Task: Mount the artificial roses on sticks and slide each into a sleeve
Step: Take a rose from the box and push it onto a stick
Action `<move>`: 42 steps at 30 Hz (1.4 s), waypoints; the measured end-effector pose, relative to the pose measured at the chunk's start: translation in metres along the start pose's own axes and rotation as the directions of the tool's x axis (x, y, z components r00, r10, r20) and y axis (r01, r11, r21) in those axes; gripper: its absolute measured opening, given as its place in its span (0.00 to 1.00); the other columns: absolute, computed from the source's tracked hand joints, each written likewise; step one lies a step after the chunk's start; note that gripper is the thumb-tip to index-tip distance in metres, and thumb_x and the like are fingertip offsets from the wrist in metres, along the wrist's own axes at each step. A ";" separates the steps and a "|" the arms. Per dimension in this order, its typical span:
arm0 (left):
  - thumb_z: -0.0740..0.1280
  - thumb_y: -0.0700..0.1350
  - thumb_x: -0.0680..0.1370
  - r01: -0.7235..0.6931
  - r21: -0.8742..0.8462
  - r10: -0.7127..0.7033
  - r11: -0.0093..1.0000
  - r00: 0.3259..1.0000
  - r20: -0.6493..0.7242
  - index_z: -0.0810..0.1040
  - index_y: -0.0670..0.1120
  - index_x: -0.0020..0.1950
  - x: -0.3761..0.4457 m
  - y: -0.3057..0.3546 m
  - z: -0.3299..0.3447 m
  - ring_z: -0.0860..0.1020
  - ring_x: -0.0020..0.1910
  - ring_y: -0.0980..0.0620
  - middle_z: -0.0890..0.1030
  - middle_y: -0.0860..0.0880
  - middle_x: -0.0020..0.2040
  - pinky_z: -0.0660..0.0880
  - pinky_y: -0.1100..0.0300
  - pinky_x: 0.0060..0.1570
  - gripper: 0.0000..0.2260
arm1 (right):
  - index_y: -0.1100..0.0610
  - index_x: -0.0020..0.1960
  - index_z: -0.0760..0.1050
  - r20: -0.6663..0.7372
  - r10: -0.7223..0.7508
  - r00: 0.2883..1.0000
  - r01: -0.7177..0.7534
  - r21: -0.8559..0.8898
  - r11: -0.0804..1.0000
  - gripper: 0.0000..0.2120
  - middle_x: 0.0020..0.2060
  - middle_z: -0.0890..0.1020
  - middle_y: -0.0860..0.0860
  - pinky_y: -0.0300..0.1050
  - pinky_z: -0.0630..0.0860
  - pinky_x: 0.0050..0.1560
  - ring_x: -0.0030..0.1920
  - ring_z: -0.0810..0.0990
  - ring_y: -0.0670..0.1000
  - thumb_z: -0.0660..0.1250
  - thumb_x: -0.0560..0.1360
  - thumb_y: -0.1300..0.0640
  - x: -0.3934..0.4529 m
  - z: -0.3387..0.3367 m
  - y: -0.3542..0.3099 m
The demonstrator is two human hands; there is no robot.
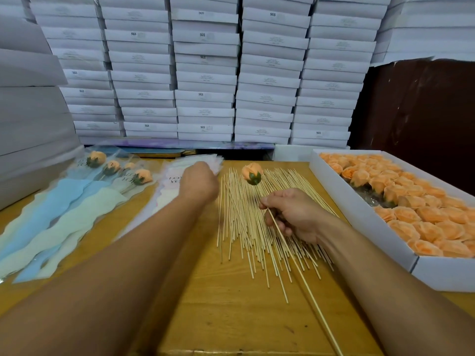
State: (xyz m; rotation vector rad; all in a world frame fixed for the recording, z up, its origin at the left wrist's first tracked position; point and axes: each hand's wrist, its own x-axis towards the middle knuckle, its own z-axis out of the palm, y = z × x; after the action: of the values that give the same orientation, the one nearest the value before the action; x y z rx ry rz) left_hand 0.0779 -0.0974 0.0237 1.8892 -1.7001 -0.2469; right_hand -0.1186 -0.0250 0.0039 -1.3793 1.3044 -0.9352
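My right hand (pixel 293 214) grips a thin wooden stick (pixel 303 281) with an orange rose (pixel 253 173) mounted on its far end, held above a loose pile of sticks (pixel 246 227). My left hand (pixel 199 183) reaches onto a stack of clear sleeves (pixel 174 186) printed with lettering, fingers at the top sleeve's edge; the hand is blurred. Several finished roses in sleeves (pixel 77 201) lie fanned at the left, with blue and pale green paper.
A white box (pixel 359 217) full of orange rose heads (pixel 411 201) sits at the right on the wooden table (pixel 231 317). Stacks of white boxes (pixel 205 73) form a wall behind. More grey-white boxes stand at the far left.
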 end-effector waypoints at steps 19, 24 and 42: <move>0.53 0.49 0.84 -0.082 0.452 -0.040 0.888 0.966 0.254 0.68 0.41 0.71 0.037 -0.080 0.010 0.59 0.75 0.39 0.64 0.38 0.74 0.57 0.34 0.72 0.19 | 0.62 0.52 0.77 0.034 0.010 0.999 -0.009 -0.018 1.000 0.08 0.30 0.80 0.54 0.37 0.66 0.20 0.23 0.70 0.46 0.62 0.83 0.58 0.001 0.000 0.000; 0.57 0.43 0.79 -0.135 0.515 0.006 0.847 0.969 0.245 0.73 0.46 0.64 0.031 -0.080 0.012 0.59 0.74 0.37 0.68 0.39 0.69 0.58 0.32 0.70 0.14 | 0.61 0.51 0.77 0.038 0.008 0.999 -0.008 -0.005 1.000 0.08 0.29 0.80 0.53 0.37 0.65 0.19 0.22 0.70 0.46 0.62 0.83 0.58 0.001 0.000 0.001; 0.59 0.46 0.80 -0.153 0.430 0.127 0.890 0.988 0.089 0.70 0.45 0.51 0.008 -0.021 -0.022 0.76 0.46 0.44 0.69 0.47 0.39 0.75 0.52 0.42 0.05 | 0.60 0.48 0.74 0.034 0.030 0.999 -0.032 0.064 0.997 0.09 0.31 0.80 0.57 0.39 0.65 0.20 0.24 0.71 0.49 0.59 0.84 0.57 0.004 0.003 0.001</move>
State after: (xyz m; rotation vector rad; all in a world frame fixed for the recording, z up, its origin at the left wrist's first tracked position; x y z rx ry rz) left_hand 0.1083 -0.0986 0.0323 2.0684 -2.0534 0.1550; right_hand -0.1158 -0.0282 0.0025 -1.3158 1.2566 -0.9226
